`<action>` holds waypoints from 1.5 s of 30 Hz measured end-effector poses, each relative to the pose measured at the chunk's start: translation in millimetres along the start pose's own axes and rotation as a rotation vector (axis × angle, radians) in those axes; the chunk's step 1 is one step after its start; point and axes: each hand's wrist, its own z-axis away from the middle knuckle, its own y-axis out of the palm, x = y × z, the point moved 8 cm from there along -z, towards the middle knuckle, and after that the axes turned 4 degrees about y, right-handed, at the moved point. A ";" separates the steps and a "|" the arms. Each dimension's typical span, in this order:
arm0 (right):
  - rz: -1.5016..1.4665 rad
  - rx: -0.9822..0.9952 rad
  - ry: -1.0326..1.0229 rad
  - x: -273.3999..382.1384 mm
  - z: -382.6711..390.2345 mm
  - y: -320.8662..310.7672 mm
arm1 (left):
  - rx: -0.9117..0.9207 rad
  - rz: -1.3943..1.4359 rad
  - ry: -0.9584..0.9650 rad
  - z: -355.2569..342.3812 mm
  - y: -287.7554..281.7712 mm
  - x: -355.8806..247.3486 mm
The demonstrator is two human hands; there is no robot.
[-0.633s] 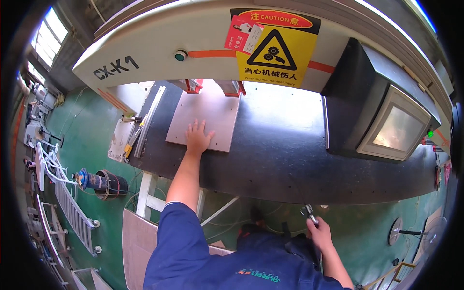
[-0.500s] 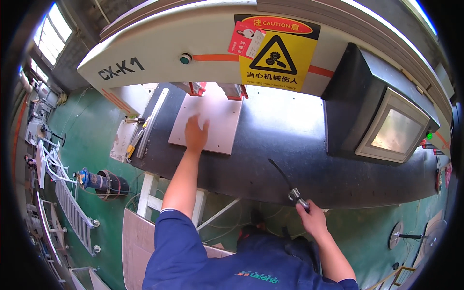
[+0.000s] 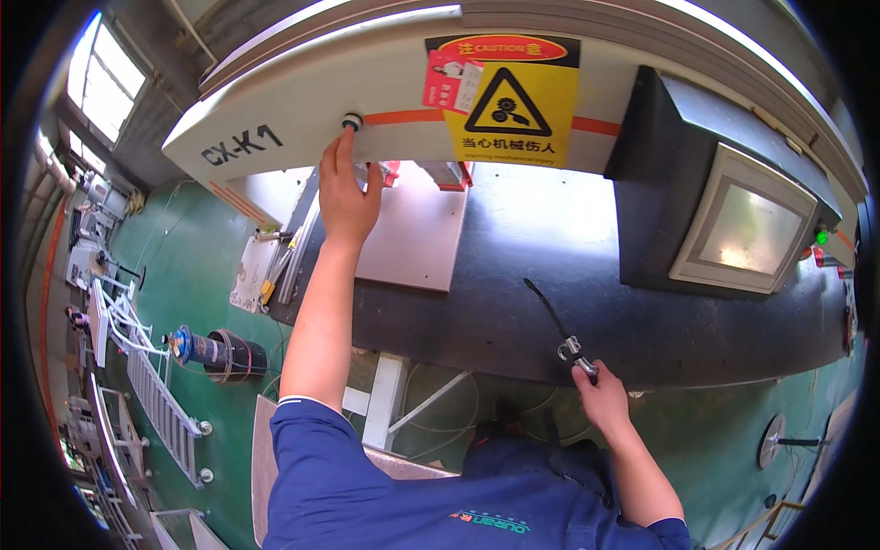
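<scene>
My left hand is raised to the white machine beam, an extended fingertip at the round push button; whether it presses cannot be told. Below, a pale board with small holes lies on the dark worktable, under red-edged fittings of the machine. My right hand grips a metal air blow gun with a long, thin black nozzle, held over the table's front edge.
A dark housing with a screen stands at the right. Rails and tools lie at the table's left end. On the green floor at left are a white wheeled rack and a bucket with a blue canister. White legs support the table.
My left hand has left the board and moved up to the button on the beam. My right hand has risen toward the table with the blow gun.
</scene>
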 end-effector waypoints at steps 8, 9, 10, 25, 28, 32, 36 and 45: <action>-0.282 0.027 0.131 -57.3 8.8 -10.9 | 0.030 -0.094 -0.051 2.1 8.4 -0.6; -0.332 0.023 0.131 -68.2 10.2 -11.9 | 0.048 -0.114 -0.071 2.7 7.3 -0.3; -0.381 0.018 0.131 -77.5 11.2 -13.5 | 0.070 -0.084 -0.091 2.3 7.6 -0.2; -0.555 -0.122 0.270 -163.5 42.2 -85.8 | 0.539 0.539 -0.392 206.5 135.0 -130.6; -0.633 -0.160 0.231 -187.9 28.7 -97.6 | 0.759 0.605 -0.296 215.4 167.0 -225.9; -0.638 -0.174 0.286 -218.5 23.8 -128.3 | 0.758 0.607 0.015 196.5 205.9 -336.9; -0.664 -0.184 0.273 -253.0 16.6 -158.8 | 0.938 0.325 -0.005 191.9 271.1 -378.0; -0.665 -0.145 0.335 -352.8 2.4 -215.2 | 1.398 0.070 -0.222 209.7 316.8 -427.6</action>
